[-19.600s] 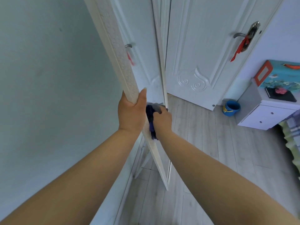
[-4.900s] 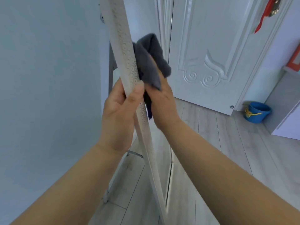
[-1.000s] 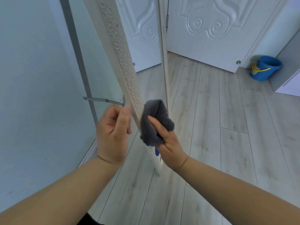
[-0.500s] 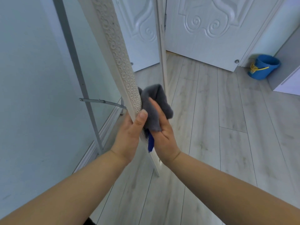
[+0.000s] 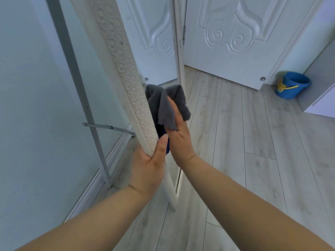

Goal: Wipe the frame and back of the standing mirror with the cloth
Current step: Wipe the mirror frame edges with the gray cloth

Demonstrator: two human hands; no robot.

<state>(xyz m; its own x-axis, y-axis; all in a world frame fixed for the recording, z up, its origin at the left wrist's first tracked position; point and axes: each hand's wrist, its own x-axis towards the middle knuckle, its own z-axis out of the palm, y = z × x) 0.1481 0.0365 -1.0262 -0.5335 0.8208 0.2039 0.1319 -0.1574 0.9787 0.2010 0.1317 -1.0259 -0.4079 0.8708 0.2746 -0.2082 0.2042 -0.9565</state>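
The standing mirror's white embossed frame (image 5: 125, 77) slants from top left down to the floor, seen nearly edge-on. My left hand (image 5: 150, 163) grips the frame low down, thumb laid up its front edge. My right hand (image 5: 178, 134) holds a grey cloth (image 5: 166, 104) with a blue underside and presses it against the inner side of the frame, just above my left thumb. Most of my right fingers are hidden under the cloth. The mirror glass to the right of the frame reflects the door and floor.
A grey metal support leg (image 5: 79, 91) with a cross brace (image 5: 107, 126) stands behind the mirror by the pale wall. A white panelled door (image 5: 235, 37) is ahead. A blue bucket (image 5: 290, 87) sits on the plank floor (image 5: 253, 142) at the right.
One second ago my left hand was off the frame; it has since taken hold of the frame's lower edge. My right hand has slid the cloth upward along the frame.
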